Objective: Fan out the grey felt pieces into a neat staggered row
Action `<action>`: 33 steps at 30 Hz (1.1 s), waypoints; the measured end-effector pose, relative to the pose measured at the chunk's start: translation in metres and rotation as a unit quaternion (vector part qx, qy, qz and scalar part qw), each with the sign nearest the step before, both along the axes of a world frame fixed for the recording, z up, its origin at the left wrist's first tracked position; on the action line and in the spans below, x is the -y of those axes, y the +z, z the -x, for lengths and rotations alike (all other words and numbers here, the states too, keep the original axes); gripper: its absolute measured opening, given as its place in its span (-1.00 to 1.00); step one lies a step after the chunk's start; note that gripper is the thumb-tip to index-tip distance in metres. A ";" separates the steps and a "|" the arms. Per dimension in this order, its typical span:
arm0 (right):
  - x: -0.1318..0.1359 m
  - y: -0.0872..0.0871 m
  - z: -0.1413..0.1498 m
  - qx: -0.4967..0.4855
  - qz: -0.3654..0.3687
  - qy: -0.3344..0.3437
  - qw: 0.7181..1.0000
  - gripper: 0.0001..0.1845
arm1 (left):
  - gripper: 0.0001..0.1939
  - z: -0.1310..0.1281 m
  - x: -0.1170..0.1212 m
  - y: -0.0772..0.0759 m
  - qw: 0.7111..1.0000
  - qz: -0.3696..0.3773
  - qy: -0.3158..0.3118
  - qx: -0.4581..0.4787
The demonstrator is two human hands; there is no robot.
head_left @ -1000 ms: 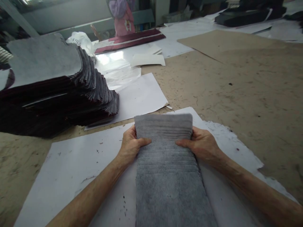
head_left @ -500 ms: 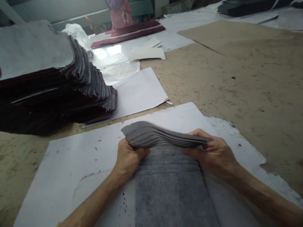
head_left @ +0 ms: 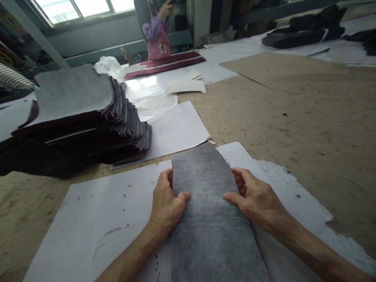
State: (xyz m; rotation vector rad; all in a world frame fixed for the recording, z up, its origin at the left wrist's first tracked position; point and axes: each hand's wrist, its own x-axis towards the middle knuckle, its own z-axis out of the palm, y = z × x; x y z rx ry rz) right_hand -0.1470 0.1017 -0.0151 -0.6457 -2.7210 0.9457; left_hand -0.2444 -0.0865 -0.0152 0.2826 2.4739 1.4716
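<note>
A stack of grey fabric pieces (head_left: 205,219) lies lengthwise in front of me, its far end slightly raised and fanned into thin steps. My left hand (head_left: 169,197) grips its left edge, thumb on top and fingers curled against the side. On the opposite edge my right hand (head_left: 254,194) holds it the same way, thumb pressed on the upper face. The lower fingers of both hands are partly hidden. Beneath the stack is a large white paper sheet (head_left: 117,211) with small dark scraps on it.
A tall pile of dark fabric pieces (head_left: 88,121) with grey backing stands at the left. Farther off are a white sheet (head_left: 173,125), maroon strips (head_left: 170,64), brown paper (head_left: 273,70) and black fabric (head_left: 293,37). Another person (head_left: 155,31) stands across the table (head_left: 308,121).
The far end of the stack, bent up and back toward me before, has unfolded forward and now lies nearly flat. Both hands stay at its edges. My view has tilted up.
</note>
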 end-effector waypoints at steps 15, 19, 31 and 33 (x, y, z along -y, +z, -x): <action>0.051 -0.009 -0.042 -0.123 -0.334 0.333 0.873 -0.43 | -0.30 -0.085 0.049 -0.040 0.915 0.243 -0.119 -0.299; 0.029 0.003 -0.030 -0.187 -0.234 0.251 0.921 -0.73 | -0.44 -0.057 0.038 -0.025 0.919 0.215 -0.096 -0.317; -0.032 0.015 0.062 0.042 -0.128 0.193 0.972 -0.56 | -0.48 0.031 -0.018 0.008 0.896 0.285 -0.226 -0.255; -0.032 0.018 0.066 0.070 -0.121 0.190 0.972 -0.63 | -0.49 0.038 -0.021 0.012 0.895 0.292 -0.240 -0.235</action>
